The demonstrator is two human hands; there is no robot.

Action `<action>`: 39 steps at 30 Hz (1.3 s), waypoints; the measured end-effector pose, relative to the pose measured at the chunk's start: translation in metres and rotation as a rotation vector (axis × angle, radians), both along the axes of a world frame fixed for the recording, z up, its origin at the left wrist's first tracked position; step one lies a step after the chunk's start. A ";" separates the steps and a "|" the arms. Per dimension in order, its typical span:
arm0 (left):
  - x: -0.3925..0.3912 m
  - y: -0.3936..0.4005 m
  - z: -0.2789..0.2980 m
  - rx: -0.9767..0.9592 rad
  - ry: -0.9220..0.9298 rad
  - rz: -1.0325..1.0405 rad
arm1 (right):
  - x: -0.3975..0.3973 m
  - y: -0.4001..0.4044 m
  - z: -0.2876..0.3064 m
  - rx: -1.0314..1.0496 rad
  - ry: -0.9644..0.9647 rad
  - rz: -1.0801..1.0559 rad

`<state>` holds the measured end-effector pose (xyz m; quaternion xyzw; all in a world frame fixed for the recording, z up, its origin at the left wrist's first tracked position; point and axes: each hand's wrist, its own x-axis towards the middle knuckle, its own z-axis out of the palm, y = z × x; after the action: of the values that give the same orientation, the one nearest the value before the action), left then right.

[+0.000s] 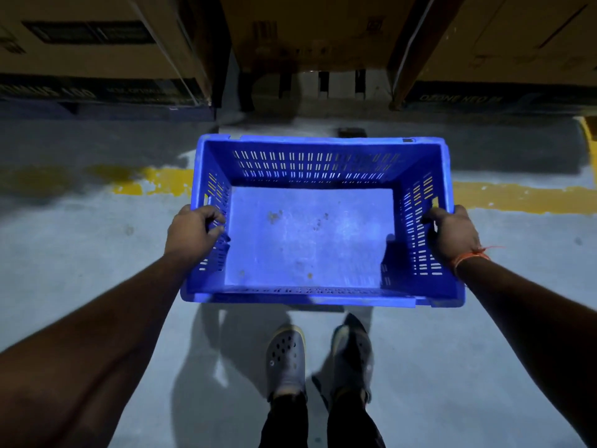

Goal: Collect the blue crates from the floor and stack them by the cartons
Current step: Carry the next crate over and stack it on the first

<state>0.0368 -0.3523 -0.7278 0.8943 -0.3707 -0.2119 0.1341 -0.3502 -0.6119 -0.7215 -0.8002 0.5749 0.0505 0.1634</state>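
A blue crate (310, 240) with slotted walls hangs level between the two hands, open side up, above the grey floor (97, 253) and in front of the person's body. The left hand (193, 232) grips the crate's left short wall near its middle, fingers curled over the rim and into the slots on the inside. The right hand (454, 234) grips the opposite short wall in the same way, its fingers hooked over the rim; an orange thread (471, 255) is tied round that wrist. Both arms reach forward, one along each side of the crate. The crate holds nothing; its pale bottom shows a few small brownish spots.

Below the crate's near edge stand the person's feet in grey perforated clogs (286, 360), with shadows of the crate and legs on the floor around them. A worn yellow line (517, 195) runs across the floor, passing under the crate. Beyond it, large brown cartons (310, 30) rise in a row, with dark printed bands along the bottom of the left and right ones; the print is too blurred to read with certainty.
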 end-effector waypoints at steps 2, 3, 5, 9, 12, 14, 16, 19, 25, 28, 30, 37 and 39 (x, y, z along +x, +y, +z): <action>-0.009 0.015 0.005 -0.005 0.019 -0.012 | -0.015 0.015 -0.001 0.005 -0.010 0.008; -0.015 0.025 0.006 -0.012 0.032 -0.008 | -0.023 0.024 -0.002 -0.009 -0.012 0.015; -0.028 0.044 0.008 -0.035 0.049 -0.011 | -0.035 0.040 0.000 -0.010 -0.018 0.009; -0.031 0.057 -0.001 -0.034 -0.011 -0.042 | -0.035 0.044 -0.003 -0.044 -0.052 0.002; -0.031 0.053 -0.007 -0.012 -0.072 -0.029 | -0.038 0.046 -0.008 -0.087 -0.051 0.062; -0.034 0.053 -0.008 -0.008 -0.117 -0.029 | -0.042 0.047 -0.009 -0.102 -0.053 0.073; -0.034 0.054 -0.010 -0.019 -0.151 -0.028 | -0.041 0.046 -0.008 -0.098 -0.038 0.082; -0.034 0.051 -0.011 -0.046 -0.169 -0.038 | -0.040 0.046 -0.009 -0.122 -0.009 0.077; -0.036 0.052 -0.009 -0.082 -0.198 -0.015 | -0.037 0.046 -0.010 -0.164 0.002 0.070; -0.033 0.052 -0.009 -0.081 -0.197 -0.025 | -0.037 0.046 -0.010 -0.174 0.036 0.106; -0.032 0.052 -0.009 -0.100 -0.185 -0.027 | -0.037 0.043 -0.010 -0.181 0.044 0.123; -0.029 0.048 -0.012 -0.107 -0.227 -0.076 | -0.028 0.039 -0.009 -0.270 0.080 0.209; -0.031 0.049 -0.011 -0.110 -0.218 -0.071 | -0.028 0.042 -0.004 -0.239 0.066 0.202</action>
<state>0.0055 -0.3031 -0.7391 0.8896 -0.4255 -0.0976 0.1343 -0.3784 -0.5698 -0.7256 -0.8655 0.4986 0.0239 0.0421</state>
